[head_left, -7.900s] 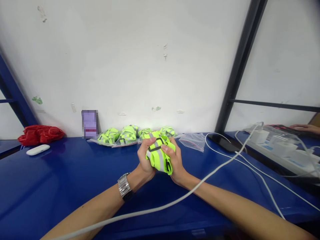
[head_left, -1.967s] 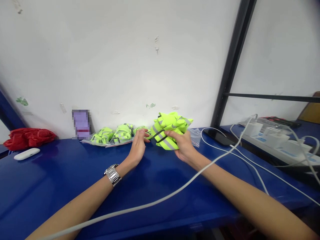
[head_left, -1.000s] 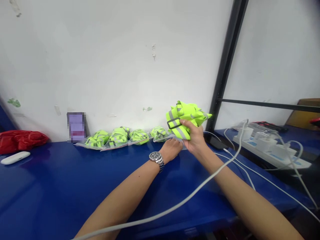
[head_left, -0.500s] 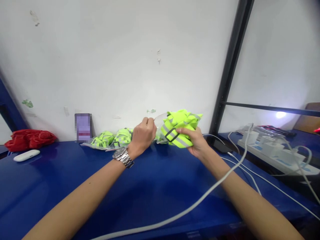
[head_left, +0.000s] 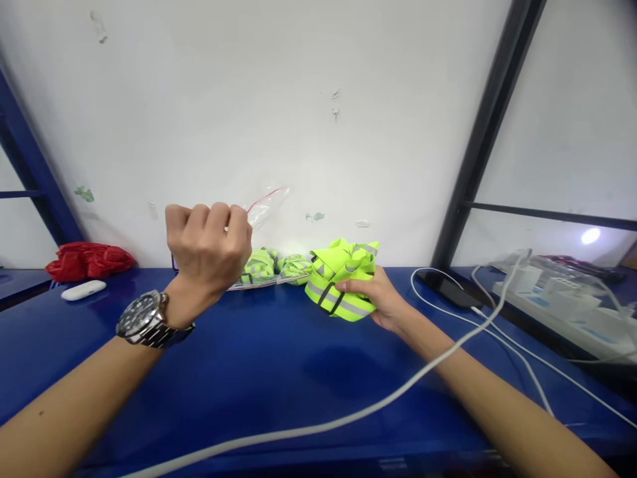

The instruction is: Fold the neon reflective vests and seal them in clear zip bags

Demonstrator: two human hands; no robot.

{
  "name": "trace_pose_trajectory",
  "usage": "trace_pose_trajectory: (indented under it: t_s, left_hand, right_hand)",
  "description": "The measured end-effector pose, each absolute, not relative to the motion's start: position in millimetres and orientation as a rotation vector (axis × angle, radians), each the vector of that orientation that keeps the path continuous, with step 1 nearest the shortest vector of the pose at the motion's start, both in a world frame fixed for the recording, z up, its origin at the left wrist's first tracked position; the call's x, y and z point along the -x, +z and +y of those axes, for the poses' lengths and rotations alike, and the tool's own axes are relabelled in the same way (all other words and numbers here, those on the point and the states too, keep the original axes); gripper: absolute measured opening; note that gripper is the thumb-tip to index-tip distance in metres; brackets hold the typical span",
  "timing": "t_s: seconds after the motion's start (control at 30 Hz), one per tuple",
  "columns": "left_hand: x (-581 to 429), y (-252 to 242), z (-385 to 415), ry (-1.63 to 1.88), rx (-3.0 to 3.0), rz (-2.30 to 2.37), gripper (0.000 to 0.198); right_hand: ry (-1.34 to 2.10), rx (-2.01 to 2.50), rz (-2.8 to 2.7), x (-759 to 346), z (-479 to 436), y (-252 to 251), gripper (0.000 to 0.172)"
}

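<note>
My left hand (head_left: 209,249), with a metal watch (head_left: 149,320) on the wrist, is closed in a fist around a clear plastic zip bag (head_left: 266,207). The bag's red-edged end sticks out to the right of the knuckles. In my right hand (head_left: 381,299) is a bundled neon-yellow reflective vest (head_left: 343,279) with grey stripes and a black buckle, pinched under the thumb above the table. Behind the hands, by the wall, lie more yellow bundles in clear bags (head_left: 261,265), partly hidden by my left hand and the vest.
A red plastic bag (head_left: 89,260) and a white case (head_left: 83,290) lie at the left of the blue table (head_left: 279,372). At right are a dark phone (head_left: 450,290) and a power strip with white chargers (head_left: 572,305). A white cable (head_left: 358,418) crosses the foreground.
My left hand has moved left and away from the vest, drawing the clear bag off with it. My right hand still holds the vest, now slightly lower. The camera view has shifted.
</note>
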State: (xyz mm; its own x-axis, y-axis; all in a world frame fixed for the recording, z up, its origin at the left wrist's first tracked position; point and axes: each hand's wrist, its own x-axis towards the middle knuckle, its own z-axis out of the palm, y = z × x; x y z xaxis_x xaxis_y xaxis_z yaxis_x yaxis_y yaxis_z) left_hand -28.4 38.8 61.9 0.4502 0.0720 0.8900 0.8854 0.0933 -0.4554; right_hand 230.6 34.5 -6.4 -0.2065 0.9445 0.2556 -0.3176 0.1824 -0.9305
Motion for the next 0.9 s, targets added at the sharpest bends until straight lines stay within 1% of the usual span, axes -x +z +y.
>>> trace_pose_trajectory:
  t_s: [0.07, 0.17, 0.23, 0.3, 0.37, 0.43, 0.47, 0.53, 0.57, 0.63, 0.67, 0.7, 0.77, 0.9]
  left_hand:
    - [28, 53, 38, -0.648, 1.520, -0.990, 0.022]
    - [19, 17, 40, -0.394, 1.921, -1.157, 0.019]
    - [10, -7, 43, -0.356, 2.134, -1.395, 0.018]
    - [4, -18, 44, -0.419, 2.269, -1.527, 0.021]
    - [0, -16, 42, -0.490, 2.378, -1.542, 0.031]
    - [3, -4, 39, -0.498, 2.499, -1.453, 0.041]
    - [6, 3, 38, -0.481, 2.558, -1.372, 0.043]
    - [14, 18, 39, -0.457, 2.635, -1.171, 0.032]
    - [18, 23, 42, -0.420, 2.648, -1.085, 0.039]
    - [24, 29, 50, -0.295, 2.663, -1.029, 0.087]
    - [24, 28, 56, -0.204, 2.692, -1.036, 0.107]
    - [22, 26, 62, -0.114, 2.736, -1.049, 0.120]
    - [14, 18, 75, 0.024, 2.848, -1.048, 0.134]
    - [-6, 4, 91, 0.076, 2.946, -1.041, 0.139]
  right_hand:
    - [1.340, 0.724, -1.243, -229, 34, -7, 0.047]
    - [1.372, 0.736, -1.270, -227, 33, -9, 0.043]
    - [1.414, 0.736, -1.296, -224, 33, -13, 0.043]
    - [1.464, 0.747, -1.304, -221, 33, -17, 0.043]
    - [1.493, 0.781, -1.297, -218, 33, -22, 0.043]
    - [1.506, 0.827, -1.288, -217, 33, -25, 0.042]
    - [1.511, 0.855, -1.282, -216, 33, -26, 0.042]
    - [1.522, 0.901, -1.267, -216, 34, -28, 0.043]
    - [1.528, 0.920, -1.258, -217, 34, -28, 0.042]
    - [1.530, 0.951, -1.238, -218, 36, -29, 0.042]
    - [1.530, 0.961, -1.228, -219, 36, -28, 0.042]
    - [1.532, 0.969, -1.217, -220, 37, -28, 0.042]
    - [1.532, 0.981, -1.199, -222, 38, -26, 0.040]
    - [1.491, 1.024, -1.177, -228, 41, -21, 0.036]
